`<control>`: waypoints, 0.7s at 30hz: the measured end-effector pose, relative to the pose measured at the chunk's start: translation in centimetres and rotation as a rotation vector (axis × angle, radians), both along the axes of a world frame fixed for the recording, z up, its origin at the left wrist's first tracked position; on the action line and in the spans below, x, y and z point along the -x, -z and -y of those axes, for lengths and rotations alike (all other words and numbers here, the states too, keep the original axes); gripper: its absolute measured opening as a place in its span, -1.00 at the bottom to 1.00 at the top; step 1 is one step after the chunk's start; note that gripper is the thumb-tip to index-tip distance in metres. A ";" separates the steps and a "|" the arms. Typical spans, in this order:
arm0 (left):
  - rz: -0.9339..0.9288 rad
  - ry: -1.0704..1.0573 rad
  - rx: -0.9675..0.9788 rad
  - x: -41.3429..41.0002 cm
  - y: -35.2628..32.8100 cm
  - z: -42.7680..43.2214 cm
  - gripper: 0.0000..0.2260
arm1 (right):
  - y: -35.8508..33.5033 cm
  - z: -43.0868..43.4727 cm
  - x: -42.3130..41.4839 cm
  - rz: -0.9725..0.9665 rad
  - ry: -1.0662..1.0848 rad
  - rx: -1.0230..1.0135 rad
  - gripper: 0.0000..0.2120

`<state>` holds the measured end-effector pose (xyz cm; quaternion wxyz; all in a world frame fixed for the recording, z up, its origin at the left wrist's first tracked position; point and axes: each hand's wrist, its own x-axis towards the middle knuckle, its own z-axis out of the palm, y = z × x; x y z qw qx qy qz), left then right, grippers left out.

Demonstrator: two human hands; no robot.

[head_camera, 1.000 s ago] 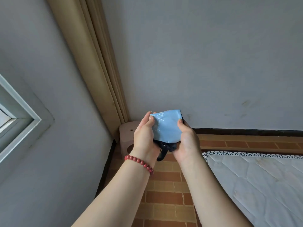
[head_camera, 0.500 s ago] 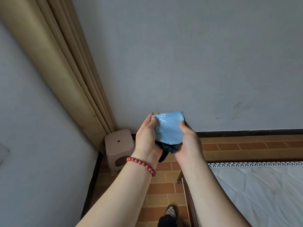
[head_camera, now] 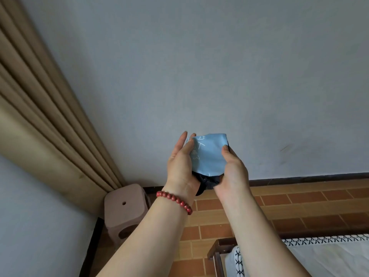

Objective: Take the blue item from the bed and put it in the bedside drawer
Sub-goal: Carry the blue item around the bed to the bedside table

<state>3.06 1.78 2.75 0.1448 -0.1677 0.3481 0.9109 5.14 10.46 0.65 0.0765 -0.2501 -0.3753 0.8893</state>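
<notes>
I hold a light blue folded cloth item point(head_camera: 209, 154) with white markings and a dark strap hanging under it, up in front of the grey wall. My left hand point(head_camera: 180, 166), with a red bead bracelet on the wrist, grips its left side, fingers partly lifted. My right hand point(head_camera: 232, 170) grips its right side with the thumb on top. The bed point(head_camera: 323, 256), a white mattress with a patterned edge in a dark wooden frame, shows at the bottom right. No bedside drawer is in view.
A small pinkish plastic stool point(head_camera: 125, 208) stands in the corner below the beige curtain point(head_camera: 46, 120) at the left. Brown brick-pattern floor point(head_camera: 289, 206) runs between the wall and the bed.
The view has swung left and down: the window is gone, more curtain, stool and bed frame show. Both hands keep hold of the blue item; the left fingers have lifted a little.
</notes>
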 end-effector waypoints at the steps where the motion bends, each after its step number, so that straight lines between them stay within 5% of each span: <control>1: -0.001 0.012 -0.003 0.8 0.0 -0.6 -0.81 | 0.1 -0.6 0.8 -0.007 0.006 -0.007 -0.76; 21: -0.060 0.319 -0.050 22.1 0.1 -12.9 -0.79 | 0.6 -11.9 19.8 -0.056 0.259 0.006 -0.76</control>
